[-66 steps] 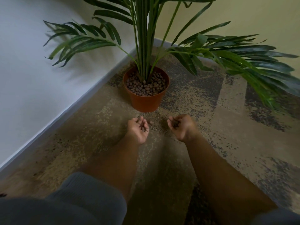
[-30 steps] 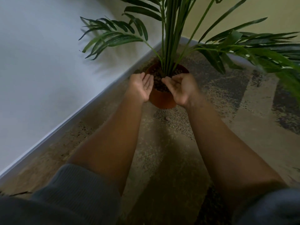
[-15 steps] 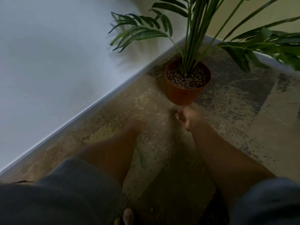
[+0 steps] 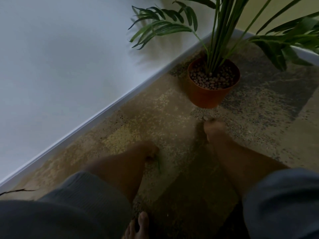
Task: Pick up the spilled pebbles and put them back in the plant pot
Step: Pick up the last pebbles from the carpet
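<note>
The orange plant pot (image 4: pixel 209 96) stands on the carpet (image 4: pixel 259 104) close to the white skirting board (image 4: pixel 96 118), near the room's corner, with open floor in front of it and to its right. Round brown pebbles (image 4: pixel 211 79) fill it around the palm (image 4: pixel 219 31) stems. One small pebble (image 4: pixel 205 118) lies on the carpet just below the pot, at the tips of the right hand (image 4: pixel 214 129), which is low over the mottled, grainy pile. The left hand (image 4: pixel 149 150) rests nearer the wall. Both are motion-blurred, so I cannot tell whether their fingers are apart or together. Grey sleeves (image 4: pixel 82 195) and bare toes (image 4: pixel 140 225) fill the lower edge.
</note>
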Motion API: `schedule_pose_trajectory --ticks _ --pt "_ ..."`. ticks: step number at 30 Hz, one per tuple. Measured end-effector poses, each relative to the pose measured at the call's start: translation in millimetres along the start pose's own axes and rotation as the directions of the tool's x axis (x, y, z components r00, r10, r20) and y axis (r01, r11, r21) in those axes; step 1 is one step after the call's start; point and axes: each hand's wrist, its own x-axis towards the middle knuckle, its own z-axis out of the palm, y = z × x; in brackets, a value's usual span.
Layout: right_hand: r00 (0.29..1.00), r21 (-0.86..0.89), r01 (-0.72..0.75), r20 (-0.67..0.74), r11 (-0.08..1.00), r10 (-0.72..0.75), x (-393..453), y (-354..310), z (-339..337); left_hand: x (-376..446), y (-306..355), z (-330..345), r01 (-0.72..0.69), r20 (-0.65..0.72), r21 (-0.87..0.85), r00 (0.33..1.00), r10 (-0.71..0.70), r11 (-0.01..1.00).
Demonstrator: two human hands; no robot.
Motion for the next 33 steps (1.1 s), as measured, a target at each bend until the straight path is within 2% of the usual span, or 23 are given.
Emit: schedule_pose_trajectory --ticks 2,5,7,10,12,14,20,23,25,27,28,30,33 --pt "1.000 -0.057 0.011 0.009 0.998 -0.011 1 0 -1 3 -4 3 0.006 0.041 -0.010 0.999 -0.006 1.000" --pt "0.997 -0.175 0.071 -0.005 0.982 -0.073 6 3 1 0 -6 2 0.001 0.030 0.019 1.000 -0.001 1.000" --pt "0.993 -0.258 0.111 0.001 0.960 -0.114 4 4 0 4 -3 1 -0.036 -0.037 0.082 0.999 0.039 0.996" --pt "0.988 -0.317 0.147 0.009 0.937 -0.152 4 4 1 -2 6 -1 -0.062 -0.125 -0.002 0.990 0.061 0.998" --pt "0.988 -0.321 0.152 0.024 0.935 -0.153 6 4 2 -3 15 0 -0.132 -0.202 0.075 0.969 0.144 0.988" --pt "0.988 -0.307 0.152 0.033 0.940 -0.149 8 5 3 1 24 1 -0.124 -0.221 0.073 0.966 0.137 0.990" --pt "0.984 -0.228 0.176 0.059 0.958 -0.166 14 4 5 20 47 8 -0.196 -0.250 -0.170 0.956 0.150 0.966" --pt "0.989 -0.121 0.147 0.004 0.982 -0.148 15 4 9 27 60 12 -0.183 -0.182 -0.438 0.977 0.113 0.880" --pt "0.997 0.140 0.069 -0.023 0.988 -0.067 13 2 9 27 72 12 -0.225 -0.169 -0.445 0.972 0.165 0.867" --pt "0.998 0.448 -0.034 -0.026 0.893 0.051 11 -2 6 22 87 10 -0.214 -0.205 -0.560 0.972 0.117 0.801" --pt "0.995 0.532 -0.049 -0.050 0.846 0.089 11 -5 3 19 96 8 -0.217 -0.229 -0.612 0.969 0.093 0.761" --pt "0.984 0.587 -0.011 -0.136 0.809 0.112 10 -13 -7 14 114 4 -0.243 -0.263 -0.705 0.962 0.074 0.666" --pt "0.939 0.554 0.127 -0.335 0.823 0.081 14 -28 -30 9 143 -5 -0.337 -0.309 -0.786 0.940 0.144 0.518"
